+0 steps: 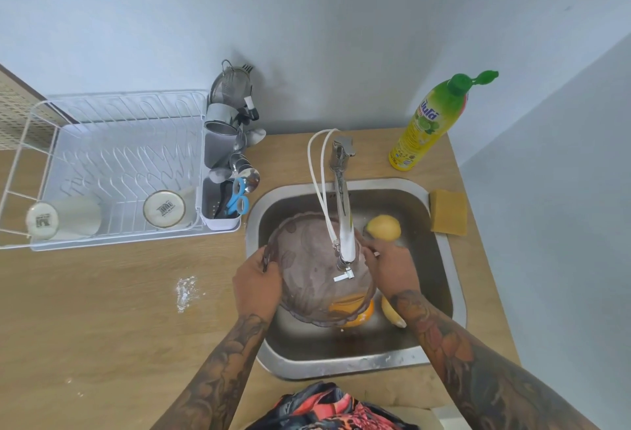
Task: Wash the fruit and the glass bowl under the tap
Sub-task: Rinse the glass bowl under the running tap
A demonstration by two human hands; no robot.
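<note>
Your left hand [256, 282] grips the bowl [317, 269] at its left rim, fingers curled over the scalloped edge and thumb on the outside. Your right hand [389, 269] meets the bowl's right rim just behind the tap [343, 218]; its fingers look bent toward the glass, but the spout hides the contact, so you cannot tell how firm that grip is. The bowl (tinted glass, tilted toward you) hangs inside the sink [444, 259], under the spout. An orange [358, 317] lies below its near edge, partly seen through the glass. A banana [392, 315] rests beside the orange, under your right wrist. A lemon [384, 227] sits at the sink's far side, just beyond your right fingers. On the desk [119, 310] stand a soap bottle [430, 122], a sponge [449, 212] and a rack [112, 170].
</note>
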